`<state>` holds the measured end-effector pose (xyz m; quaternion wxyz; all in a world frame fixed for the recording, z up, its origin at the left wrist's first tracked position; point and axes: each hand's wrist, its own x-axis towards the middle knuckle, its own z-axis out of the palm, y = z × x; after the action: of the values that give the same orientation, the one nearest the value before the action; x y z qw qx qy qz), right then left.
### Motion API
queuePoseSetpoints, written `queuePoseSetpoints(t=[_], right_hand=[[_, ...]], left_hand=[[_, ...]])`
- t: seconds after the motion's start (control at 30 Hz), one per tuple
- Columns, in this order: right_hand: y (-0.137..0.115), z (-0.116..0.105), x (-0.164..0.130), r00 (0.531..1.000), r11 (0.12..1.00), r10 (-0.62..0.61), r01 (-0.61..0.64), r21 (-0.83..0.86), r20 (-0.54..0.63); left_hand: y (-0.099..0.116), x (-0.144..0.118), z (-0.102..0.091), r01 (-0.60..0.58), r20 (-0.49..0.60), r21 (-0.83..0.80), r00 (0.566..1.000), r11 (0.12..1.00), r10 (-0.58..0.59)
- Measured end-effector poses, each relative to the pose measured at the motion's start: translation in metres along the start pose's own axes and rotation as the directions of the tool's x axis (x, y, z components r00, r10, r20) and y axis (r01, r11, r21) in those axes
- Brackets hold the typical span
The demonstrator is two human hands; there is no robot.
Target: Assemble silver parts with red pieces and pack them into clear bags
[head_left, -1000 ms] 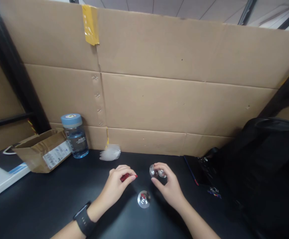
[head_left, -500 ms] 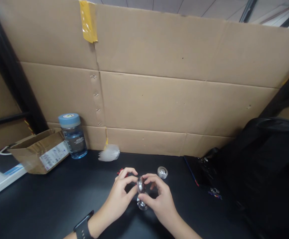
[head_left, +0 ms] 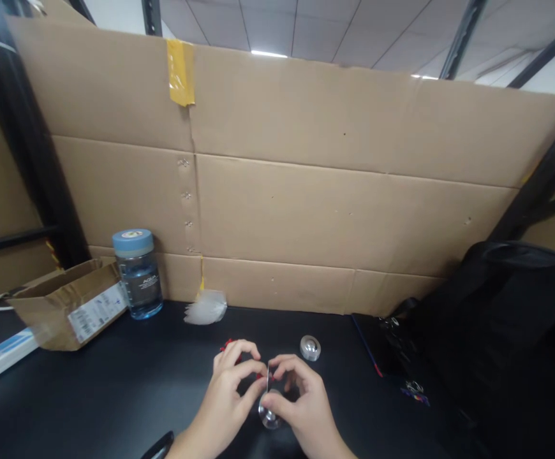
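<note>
Between my two hands is a thin shiny round disc (head_left: 268, 377), turned nearly edge-on. My right hand (head_left: 303, 398) pinches it with the thumb below and the fingers above. From the other side, the thumb and index finger of my left hand (head_left: 232, 386) close at its edge, the other fingers bent. Just below stands a round shiny metal piece (head_left: 270, 417), partly covered by my right thumb. Something red (head_left: 227, 344) shows behind my left hand, mostly hidden. Beyond my right hand, a similar round clear-and-metal piece (head_left: 310, 348) lies on the black table.
On the left stand an open cardboard box (head_left: 74, 306) and a blue-lidded water bottle (head_left: 141, 280). Clear plastic packaging (head_left: 205, 307) lies near the cardboard wall (head_left: 277, 217). A black bag (head_left: 511, 338) fills the right side, with a keyring (head_left: 415, 390) beside it.
The disc has turned from showing its shiny face to edge-on. Both hands stay around it. The view has tipped upward, so everything sits slightly lower.
</note>
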<state>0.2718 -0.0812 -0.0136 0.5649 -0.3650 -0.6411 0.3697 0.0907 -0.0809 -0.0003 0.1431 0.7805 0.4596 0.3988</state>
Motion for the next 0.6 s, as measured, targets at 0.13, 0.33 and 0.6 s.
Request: queuePoseSetpoints(t=[0.13, 0.33, 0.6], right_hand=[[0.005, -0.001, 0.002, 0.999, 0.999, -0.024, 0.026, -0.037, 0.038], [-0.007, -0.013, 0.005, 0.986, 0.992, -0.027, 0.047, -0.115, 0.166], [-0.006, -0.015, 0.008, 0.966, 0.93, -0.12, 0.19, -0.316, 0.228]], left_hand=[[-0.003, -0.003, 0.001, -0.143, -0.057, 0.154, 0.986, 0.978, 0.154], [-0.008, -0.003, 0.001, -0.161, -0.103, 0.226, 0.977, 0.961, 0.188], [-0.014, -0.002, 0.002, -0.199, -0.086, 0.217, 0.971, 0.956, 0.222]])
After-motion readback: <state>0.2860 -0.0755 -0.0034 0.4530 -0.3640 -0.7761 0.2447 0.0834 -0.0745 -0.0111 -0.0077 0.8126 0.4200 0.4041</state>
